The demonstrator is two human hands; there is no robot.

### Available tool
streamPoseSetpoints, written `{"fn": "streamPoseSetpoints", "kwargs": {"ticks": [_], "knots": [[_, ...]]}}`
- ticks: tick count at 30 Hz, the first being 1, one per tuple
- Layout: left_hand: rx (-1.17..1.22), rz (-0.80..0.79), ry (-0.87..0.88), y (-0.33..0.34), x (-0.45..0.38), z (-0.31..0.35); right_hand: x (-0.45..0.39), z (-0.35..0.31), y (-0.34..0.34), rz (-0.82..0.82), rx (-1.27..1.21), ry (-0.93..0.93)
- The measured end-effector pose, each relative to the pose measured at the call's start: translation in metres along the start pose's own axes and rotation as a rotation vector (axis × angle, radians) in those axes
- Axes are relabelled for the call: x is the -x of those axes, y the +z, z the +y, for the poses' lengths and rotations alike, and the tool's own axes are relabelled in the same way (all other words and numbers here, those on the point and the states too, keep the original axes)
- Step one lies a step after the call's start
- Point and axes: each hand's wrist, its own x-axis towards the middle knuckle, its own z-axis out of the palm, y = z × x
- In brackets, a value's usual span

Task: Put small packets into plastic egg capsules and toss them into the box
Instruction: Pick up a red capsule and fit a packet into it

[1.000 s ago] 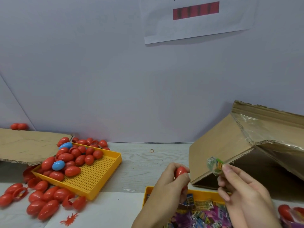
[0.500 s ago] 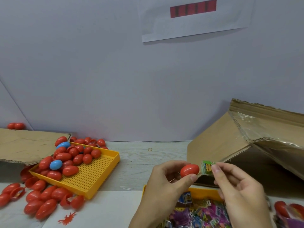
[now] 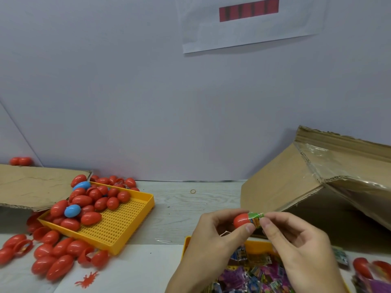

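A red egg capsule point(image 3: 241, 220) is being pinched by the left hand point(image 3: 213, 240) above the tabletop's near edge. A green packet point(image 3: 256, 218), touching the capsule's open end, is being gripped by the right hand point(image 3: 300, 246).

I see a plain pale grey-lavender wall point(image 3: 127, 92) filling most of the view, evenly lit. A white paper sheet point(image 3: 249, 32) with a red bar hangs on it, high above the hands. A seam runs diagonally at far left. Beyond the hands, the wall meets a light wood-grain tabletop point(image 3: 190, 206); white sheeting point(image 3: 137, 269) covers its near part, left of them.
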Motion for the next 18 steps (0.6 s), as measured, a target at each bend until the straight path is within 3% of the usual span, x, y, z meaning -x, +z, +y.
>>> {"fn": "streamPoseSetpoints", "kwargs": {"ticks": [7, 18], "knots": [[-0.02, 0.064, 0.037, 0.002, -0.0021, -0.0026, 0.0004, 0.0013, -0.0002, -0.054, 0.004, -0.053], [-0.033, 0.063, 0.105, 0.0027, -0.0019, -0.0035, 0.001, -0.0026, -0.0004, -0.012, -0.059, 0.034]]}}
